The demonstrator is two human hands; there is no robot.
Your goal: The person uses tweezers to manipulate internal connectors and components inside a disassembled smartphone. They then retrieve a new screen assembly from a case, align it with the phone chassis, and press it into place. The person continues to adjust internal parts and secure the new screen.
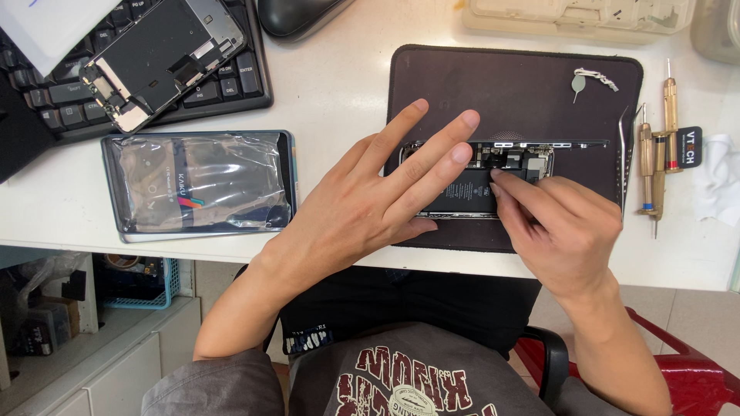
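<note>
White table [339, 85], dark mat [524, 85], keyboard [231, 88], wrapped tablet [200, 183], screwdrivers [659, 146]

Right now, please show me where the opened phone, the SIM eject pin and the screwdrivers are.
opened phone [509, 158]: head view, on its exposed upper circuit area.
SIM eject pin [580, 81]: head view, on its flat head, lying on the dark mat.
screwdrivers [657, 158]: head view, on the gold handles right of the mat.

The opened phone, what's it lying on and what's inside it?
The opened phone lies on a dark mat. Inside show a black battery and small parts. The left hand and right hand cover the rest.
</note>
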